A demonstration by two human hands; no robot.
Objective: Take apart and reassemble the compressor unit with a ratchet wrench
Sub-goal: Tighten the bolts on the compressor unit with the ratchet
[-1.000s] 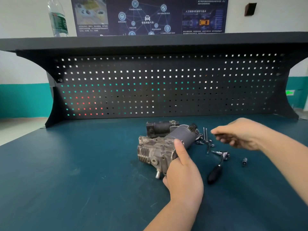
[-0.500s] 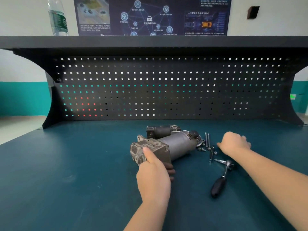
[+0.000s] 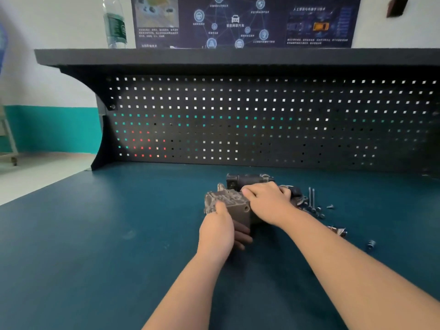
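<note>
Both hands clamp the compressor unit point(image 3: 228, 203) on the desk point(image 3: 95, 234), left hand point(image 3: 217, 231) gripping its near block, right hand point(image 3: 266, 201) wrapping the motor end, likely steadying it, loose bolts point(image 3: 312, 198) just right.

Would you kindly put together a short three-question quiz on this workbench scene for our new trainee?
1. True or false: both hands rest on the grimy grey metal compressor unit.
2. Multiple choice: the loose long silver bolts lie (A) left of the compressor, (B) right of it, (C) on the shelf.
3. Fill in: on the dark shelf above the black perforated pegboard stands a clear plastic ____.

Key
1. True: the left hand grips the block end, with its fingers curled underneath; the right hand wraps over the cylinder part.
2. B, on the teal benchtop.
3. Bottle.
</note>
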